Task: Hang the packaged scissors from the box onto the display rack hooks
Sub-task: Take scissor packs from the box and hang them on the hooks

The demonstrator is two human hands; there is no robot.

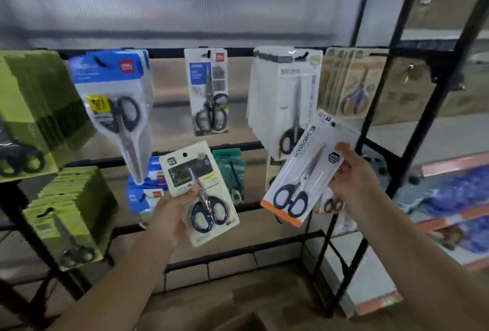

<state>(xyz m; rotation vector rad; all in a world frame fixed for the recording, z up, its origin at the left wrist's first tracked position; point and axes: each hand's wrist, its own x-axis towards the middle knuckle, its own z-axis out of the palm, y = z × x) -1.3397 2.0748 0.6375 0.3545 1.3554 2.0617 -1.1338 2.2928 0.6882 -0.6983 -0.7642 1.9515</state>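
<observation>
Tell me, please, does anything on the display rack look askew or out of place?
Yes: the blue-carded scissors pack at the upper left hangs tilted, its tip swung right, while the neighbouring grey-carded pack hangs straight. Nothing looks damaged or spilled.

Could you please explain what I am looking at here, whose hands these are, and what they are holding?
There is no robot here. A person wears a wide-angle camera on the head, so the single picture looks forward and down past their own two bare arms.

In front stands a black display rack with hooks. Many packs of scissors already hang there: green packs at the left, a blue pack, a white pack and a brown pack further right.

The left hand holds a cream pack with black-handled scissors. The right hand holds a white-and-orange pack printed "SCISSORS". Neither pack is on a hook yet.
</observation>
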